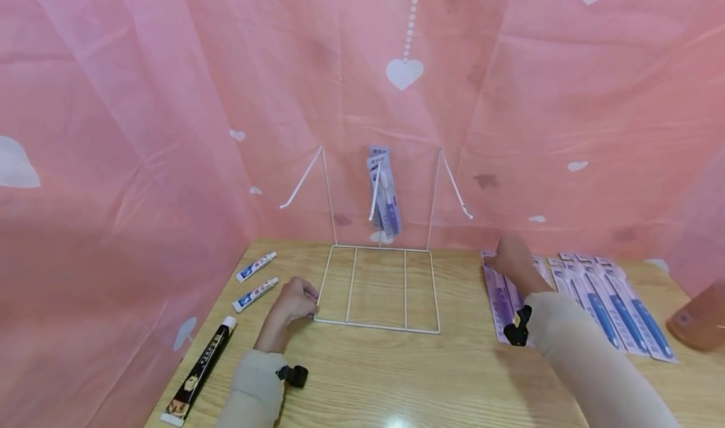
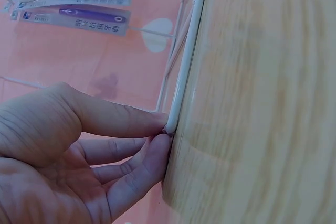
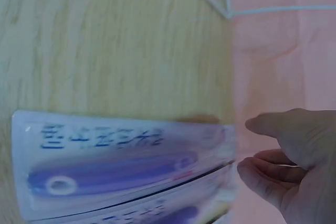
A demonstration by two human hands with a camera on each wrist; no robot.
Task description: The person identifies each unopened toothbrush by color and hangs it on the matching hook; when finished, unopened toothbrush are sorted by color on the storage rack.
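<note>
A white wire display rack [image 1: 376,330] stands on the wooden table. My left hand [image 1: 296,300] pinches the front left corner of its base between thumb and fingers, as the left wrist view shows up close. Two packaged toothbrushes [image 1: 391,211] hang from the rack's middle hook. On the right, my right hand [image 1: 515,264] hovers over the far end of purple packaged toothbrushes [image 3: 113,174]. Its thumb and fingers are parted, with nothing between them, near the end of the first pack. My forearm and hand partly hide the purple packs in the head view.
Packaged blue toothbrushes [image 1: 608,308] lie in a row at the right. Two small toothpaste tubes [image 1: 256,267] and a long black toothpaste tube [image 1: 199,372] lie at the left edge. A brownish object [image 1: 699,318] stands far right. Pink curtain [image 1: 362,88] hangs behind the table.
</note>
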